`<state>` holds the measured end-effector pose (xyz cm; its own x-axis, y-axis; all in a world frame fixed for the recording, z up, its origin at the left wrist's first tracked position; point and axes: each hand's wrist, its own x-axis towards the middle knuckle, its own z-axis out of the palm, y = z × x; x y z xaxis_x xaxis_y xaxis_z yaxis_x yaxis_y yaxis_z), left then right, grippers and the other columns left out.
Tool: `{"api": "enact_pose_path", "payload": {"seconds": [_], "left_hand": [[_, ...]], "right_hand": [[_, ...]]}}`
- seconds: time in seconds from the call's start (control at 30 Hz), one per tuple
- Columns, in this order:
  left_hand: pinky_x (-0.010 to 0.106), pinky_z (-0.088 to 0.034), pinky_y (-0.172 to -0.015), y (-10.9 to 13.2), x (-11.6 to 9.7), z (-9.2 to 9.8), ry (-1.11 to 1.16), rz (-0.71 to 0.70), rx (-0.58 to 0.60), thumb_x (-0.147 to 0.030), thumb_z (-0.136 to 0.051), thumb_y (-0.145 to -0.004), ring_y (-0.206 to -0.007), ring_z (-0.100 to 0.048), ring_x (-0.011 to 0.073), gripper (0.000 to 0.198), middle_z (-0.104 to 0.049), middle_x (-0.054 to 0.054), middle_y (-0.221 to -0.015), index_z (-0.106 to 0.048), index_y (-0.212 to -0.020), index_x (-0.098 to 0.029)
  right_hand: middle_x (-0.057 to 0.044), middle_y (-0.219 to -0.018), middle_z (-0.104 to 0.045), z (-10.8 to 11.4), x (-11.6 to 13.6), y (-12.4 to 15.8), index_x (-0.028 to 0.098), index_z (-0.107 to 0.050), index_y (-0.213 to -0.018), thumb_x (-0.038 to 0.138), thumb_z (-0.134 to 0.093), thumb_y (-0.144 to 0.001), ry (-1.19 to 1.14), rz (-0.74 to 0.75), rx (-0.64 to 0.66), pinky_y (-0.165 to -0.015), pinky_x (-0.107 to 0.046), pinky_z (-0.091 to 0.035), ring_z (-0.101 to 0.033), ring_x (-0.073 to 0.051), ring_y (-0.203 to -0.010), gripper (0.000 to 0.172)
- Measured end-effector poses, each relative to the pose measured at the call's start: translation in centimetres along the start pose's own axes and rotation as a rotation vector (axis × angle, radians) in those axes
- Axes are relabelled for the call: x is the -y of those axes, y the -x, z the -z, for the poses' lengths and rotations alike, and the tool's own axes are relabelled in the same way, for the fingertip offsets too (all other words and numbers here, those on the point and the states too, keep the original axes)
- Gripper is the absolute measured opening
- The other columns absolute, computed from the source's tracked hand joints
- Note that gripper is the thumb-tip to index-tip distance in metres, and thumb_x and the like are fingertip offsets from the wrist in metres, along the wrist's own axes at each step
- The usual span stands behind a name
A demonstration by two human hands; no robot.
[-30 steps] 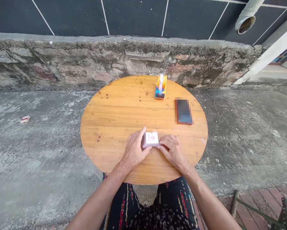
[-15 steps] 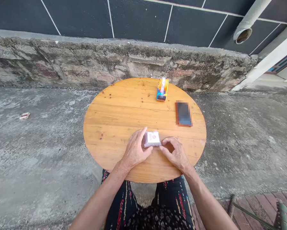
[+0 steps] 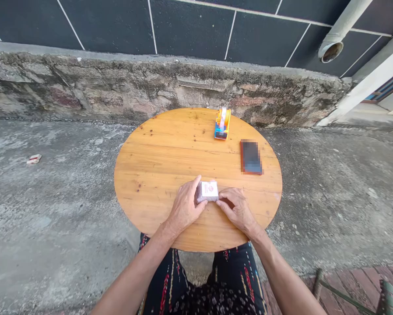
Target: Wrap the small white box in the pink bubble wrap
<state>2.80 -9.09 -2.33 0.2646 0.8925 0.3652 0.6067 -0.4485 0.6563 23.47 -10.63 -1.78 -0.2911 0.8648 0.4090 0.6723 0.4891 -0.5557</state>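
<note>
A small wrapped box (image 3: pixel 210 189) lies near the front of the round wooden table (image 3: pixel 157 164). Its top is white with a red mark, and the wrapping round its sides looks pale purple and see-through. My left hand (image 3: pixel 186 202) holds the box's left end between thumb and fingers. At the right end, my right hand (image 3: pixel 237 206) has its thumb and fingertips closed on the corner of the wrapping. The fingertips' exact hold there is too small to make out.
A yellow and blue tape dispenser (image 3: pixel 222 124) stands at the table's far side. Right of it lies a blurred phone-like dark slab (image 3: pixel 250 156) with a red-orange edge. Behind the table runs a stone wall base (image 3: pixel 117 87). A green metal frame (image 3: pixel 347 293) is at lower right.
My right hand has moved slightly left, and its thumb and fingers have drawn together at the box's right end. My left hand keeps its hold.
</note>
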Motion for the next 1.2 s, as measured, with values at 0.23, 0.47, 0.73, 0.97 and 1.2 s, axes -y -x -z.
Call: {"api": "enact_pose_path", "payload": {"seconds": [0.23, 0.47, 0.73, 0.97, 1.2], "left_hand": [[0.049, -0.042, -0.101, 0.0, 0.0, 0.0, 0.018, -0.004, -0.003, -0.020, -0.065, -0.076, -0.119, -0.053, 0.0289, 0.075, -0.056, 0.013, -0.129, -0.031, -0.143, -0.021], [0.050, -0.043, -0.101, 0.0, -0.1, 0.1, 0.014, -0.014, -0.007, -0.020, -0.062, -0.078, -0.120, -0.053, 0.0290, 0.074, -0.055, 0.013, -0.131, -0.030, -0.144, -0.022], [0.049, -0.044, -0.100, 0.0, 0.1, 0.0, 0.013, -0.017, -0.013, -0.020, -0.065, -0.076, -0.119, -0.054, 0.0298, 0.076, -0.056, 0.013, -0.130, -0.030, -0.143, -0.022], [0.048, -0.045, -0.097, -0.1, 0.2, -0.1, 0.015, -0.026, -0.017, -0.016, -0.062, -0.074, -0.116, -0.055, 0.0294, 0.074, -0.057, 0.014, -0.128, -0.032, -0.142, -0.019], [0.048, -0.045, -0.098, -0.1, 0.1, 0.0, 0.017, -0.012, -0.005, -0.014, -0.061, -0.073, -0.116, -0.055, 0.0293, 0.074, -0.056, 0.014, -0.129, -0.032, -0.141, -0.020]], "right_hand": [[-0.007, -0.101, -0.066, 0.4, 0.6, 0.2, 0.024, -0.056, -0.102, 0.028, -0.059, -0.084, -0.044, -0.094, -0.054, -0.087, -0.046, -0.047, -0.061, -0.025, -0.096, 0.019], [-0.012, -0.142, -0.047, 0.4, -0.1, 0.3, 0.026, -0.034, -0.141, 0.036, -0.064, -0.082, -0.115, -0.204, 0.021, -0.108, -0.055, -0.036, -0.045, -0.030, -0.130, 0.067], [-0.012, -0.145, -0.045, 0.6, -0.3, -3.0, 0.029, -0.028, -0.147, 0.043, -0.072, -0.077, -0.181, -0.104, 0.208, -0.108, -0.056, -0.035, -0.043, -0.031, -0.133, 0.084], [-0.011, -0.130, -0.057, -0.6, -0.7, -4.0, 0.027, -0.034, -0.144, 0.047, -0.072, -0.077, -0.217, -0.025, 0.232, -0.102, -0.049, -0.041, -0.054, -0.029, -0.119, 0.080], [-0.011, -0.130, -0.057, -0.8, -0.8, -3.9, 0.027, -0.036, -0.143, 0.048, -0.070, -0.078, -0.167, -0.020, 0.241, -0.100, -0.050, -0.041, -0.053, -0.030, -0.119, 0.076]]}}
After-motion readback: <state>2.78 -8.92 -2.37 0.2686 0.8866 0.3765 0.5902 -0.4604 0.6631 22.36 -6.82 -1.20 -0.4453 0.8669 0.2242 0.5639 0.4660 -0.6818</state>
